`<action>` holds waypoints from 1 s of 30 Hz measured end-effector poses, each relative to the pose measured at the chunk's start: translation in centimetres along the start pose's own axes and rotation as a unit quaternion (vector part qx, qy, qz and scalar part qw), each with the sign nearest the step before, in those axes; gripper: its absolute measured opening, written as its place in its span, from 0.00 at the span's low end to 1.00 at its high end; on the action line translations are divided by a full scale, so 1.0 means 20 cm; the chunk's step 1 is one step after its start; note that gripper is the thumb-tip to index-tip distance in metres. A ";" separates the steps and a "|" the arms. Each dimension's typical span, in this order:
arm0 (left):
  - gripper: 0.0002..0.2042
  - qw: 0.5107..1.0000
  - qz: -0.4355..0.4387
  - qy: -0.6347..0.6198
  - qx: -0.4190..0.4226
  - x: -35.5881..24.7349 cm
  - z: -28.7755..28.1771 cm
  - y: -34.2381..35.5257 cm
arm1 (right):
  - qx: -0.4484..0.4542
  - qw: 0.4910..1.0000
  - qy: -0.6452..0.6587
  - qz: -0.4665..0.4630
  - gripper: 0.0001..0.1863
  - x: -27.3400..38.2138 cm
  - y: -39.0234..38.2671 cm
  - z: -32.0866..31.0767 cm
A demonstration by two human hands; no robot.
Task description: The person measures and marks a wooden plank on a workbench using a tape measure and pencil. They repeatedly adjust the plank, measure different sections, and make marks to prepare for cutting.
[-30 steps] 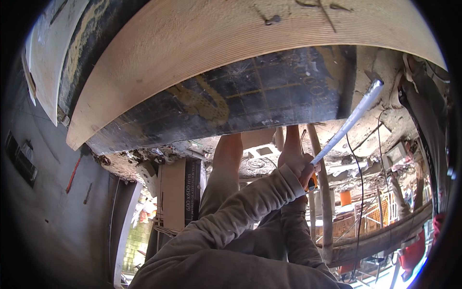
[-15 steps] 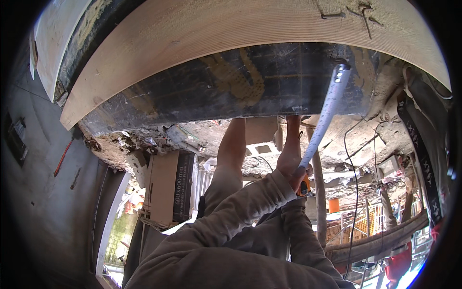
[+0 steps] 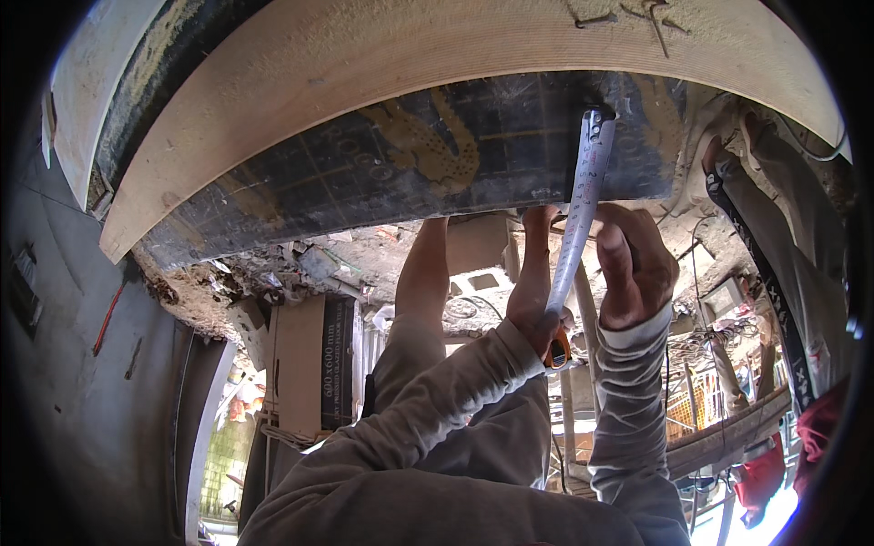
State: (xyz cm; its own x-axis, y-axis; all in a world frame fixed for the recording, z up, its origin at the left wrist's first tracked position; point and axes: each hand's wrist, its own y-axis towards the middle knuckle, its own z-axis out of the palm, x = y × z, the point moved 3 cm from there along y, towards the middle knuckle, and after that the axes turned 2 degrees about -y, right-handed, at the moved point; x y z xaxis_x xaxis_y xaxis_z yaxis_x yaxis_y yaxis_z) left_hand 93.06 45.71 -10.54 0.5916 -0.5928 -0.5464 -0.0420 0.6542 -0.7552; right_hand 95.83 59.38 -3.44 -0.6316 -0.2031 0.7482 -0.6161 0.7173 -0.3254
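My left hand (image 3: 537, 329) is closed around a tape measure with an orange and black case (image 3: 557, 349). Its pale blade (image 3: 575, 209) runs up and away from me, the hooked end lying over the dark board face. My right hand (image 3: 637, 268) is raised just right of the blade, its fingers curled and thumb close to the forefinger. Whether it pinches anything is hidden. Behind the blade stands a dark, stained board (image 3: 519, 136), topped by a long pale wooden plank (image 3: 382, 64).
Bent nails (image 3: 655, 23) lie on the plank. A cardboard tile box (image 3: 296, 364) stands at left by a grey wall (image 3: 91, 382). Rubble (image 3: 319, 259) and a hollow block (image 3: 487, 280) lie below the board. Another person's trousered legs (image 3: 783, 218) are at right, near hanging cables.
My right hand has come up from low behind the left one to beside the blade. The tape has shifted slightly left in view and still reaches the dark board.
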 end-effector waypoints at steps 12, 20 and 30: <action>0.12 0.998 0.031 0.056 -0.002 -0.16 0.05 -0.02 | -0.050 0.959 0.203 0.192 0.08 0.04 0.04 0.08; 0.13 0.992 0.063 0.106 0.015 -0.26 0.04 -0.04 | -0.033 0.997 0.036 -0.060 0.16 0.00 0.03 0.05; 0.13 0.915 0.250 0.312 -0.046 -0.37 0.01 0.02 | -0.009 0.983 -0.097 -0.156 0.14 0.08 0.12 -0.07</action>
State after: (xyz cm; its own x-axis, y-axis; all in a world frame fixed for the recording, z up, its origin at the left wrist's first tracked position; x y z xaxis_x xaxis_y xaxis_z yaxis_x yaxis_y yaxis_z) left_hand 88.93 50.51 -6.74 -0.0946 -0.4022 -0.9106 -0.2659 0.8917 -0.3663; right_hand 94.03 61.74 -2.18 -0.4930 -0.5370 0.6845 -0.7868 0.6111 -0.0873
